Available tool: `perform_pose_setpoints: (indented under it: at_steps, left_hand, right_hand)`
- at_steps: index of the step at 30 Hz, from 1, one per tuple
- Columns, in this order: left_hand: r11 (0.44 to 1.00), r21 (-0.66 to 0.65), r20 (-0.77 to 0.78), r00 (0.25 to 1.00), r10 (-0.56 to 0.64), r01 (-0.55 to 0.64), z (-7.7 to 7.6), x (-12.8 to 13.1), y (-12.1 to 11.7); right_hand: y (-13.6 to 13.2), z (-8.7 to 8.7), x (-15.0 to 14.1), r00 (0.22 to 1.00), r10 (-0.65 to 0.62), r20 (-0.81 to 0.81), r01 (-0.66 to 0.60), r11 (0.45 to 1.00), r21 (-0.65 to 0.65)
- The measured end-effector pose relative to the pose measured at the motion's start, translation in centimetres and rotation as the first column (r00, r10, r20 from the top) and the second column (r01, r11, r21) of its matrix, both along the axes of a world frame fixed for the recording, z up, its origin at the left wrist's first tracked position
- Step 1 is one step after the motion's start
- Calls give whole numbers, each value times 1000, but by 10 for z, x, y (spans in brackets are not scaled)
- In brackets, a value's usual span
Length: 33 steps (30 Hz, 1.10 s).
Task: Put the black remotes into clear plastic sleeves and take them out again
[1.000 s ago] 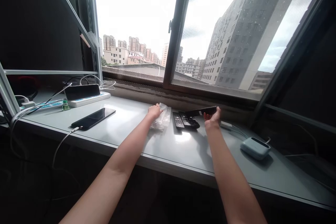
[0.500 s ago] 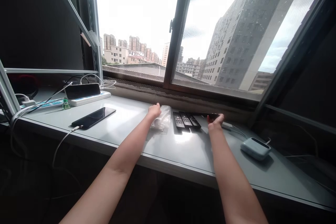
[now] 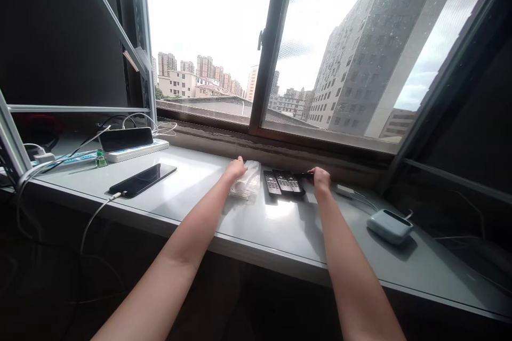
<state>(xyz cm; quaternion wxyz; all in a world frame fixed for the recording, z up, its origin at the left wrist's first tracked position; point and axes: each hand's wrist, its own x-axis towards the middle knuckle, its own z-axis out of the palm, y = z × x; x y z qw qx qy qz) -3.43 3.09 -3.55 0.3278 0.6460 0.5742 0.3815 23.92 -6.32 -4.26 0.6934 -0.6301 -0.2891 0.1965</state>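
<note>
My left hand (image 3: 236, 169) rests at the top edge of a transparent plastic bag (image 3: 247, 183), which lies flat on the grey desk with whitish contents. To the right, three black remote controls (image 3: 284, 183) lie side by side, tilted slightly. My right hand (image 3: 321, 178) sits just past their far ends, closed over a black remote control (image 3: 309, 174). Only that remote's tip shows beyond my fingers; the rest is hidden under my hand.
A black smartphone (image 3: 143, 179) with a white cable lies at the left, behind it a power strip (image 3: 138, 150) holding a dark device. A small green bottle (image 3: 101, 160) stands nearby. A pale blue box (image 3: 390, 226) sits at the right. The window sill runs behind.
My right hand has moved left and down, bringing the black remote from a raised, tilted position to the desk beside the other remotes. My left hand has barely moved.
</note>
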Motion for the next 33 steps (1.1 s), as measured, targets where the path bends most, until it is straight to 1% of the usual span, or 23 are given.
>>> perform_pose_setpoints:
  at_steps: [3, 7, 10, 12, 14, 16, 18, 19, 21, 23, 25, 29, 33]
  left_hand:
    - [1000, -12, 13, 1000, -2, 2, 0, -3, 3]
    - [1000, -1, 0, 1000, -20, 20, 0, -5, 4]
    - [1000, -19, 60, 998, -17, 18, -1, -5, 4]
    - [999, -32, 95, 995, -7, 10, -2, -5, 5]
    - [1000, -27, 84, 996, 6, -4, -2, -5, 7]
    - [1000, -5, -2, 1000, 17, -17, -3, -5, 8]
    - [1000, 11, -167, 986, 7, -6, -3, -5, 10]
    - [1000, 14, -267, 964, -8, 12, -3, -6, 10]
    - [998, 16, -451, 892, -42, 56, -2, -6, 11]
    - [996, 25, -563, 825, -55, 83, -2, -7, 11]
    - [995, 37, -600, 798, -49, 89, -2, -7, 11]
    - [995, 36, -605, 795, -52, 93, -2, -6, 12]
    - [995, 27, -608, 792, -64, 101, -2, -6, 12]
  right_hand:
    - [2, -1, -4, 995, -19, 96, 36, 984, -174]
    - [-4, 1, -6, 969, 7, 246, 81, 935, -347]
    - [-9, 4, -8, 936, 6, 352, 157, 887, -434]
    - [-12, 6, -10, 911, -2, 413, 214, 857, -469]
    - [-14, 8, -12, 883, -10, 469, 269, 830, -488]
    - [-15, 11, -14, 853, -6, 522, 314, 805, -504]
    - [-17, 13, -15, 822, 15, 569, 350, 775, -526]
    - [-18, 14, -16, 807, 33, 590, 363, 759, -540]
    - [-20, 15, -17, 776, 76, 626, 384, 730, -566]
    - [-22, 16, -17, 746, 119, 655, 399, 708, -583]
    - [-24, 15, -18, 717, 156, 680, 411, 693, -592]
    - [-24, 14, -20, 673, 219, 706, 421, 672, -610]
    - [-24, 13, -18, 670, 273, 691, 401, 650, -646]
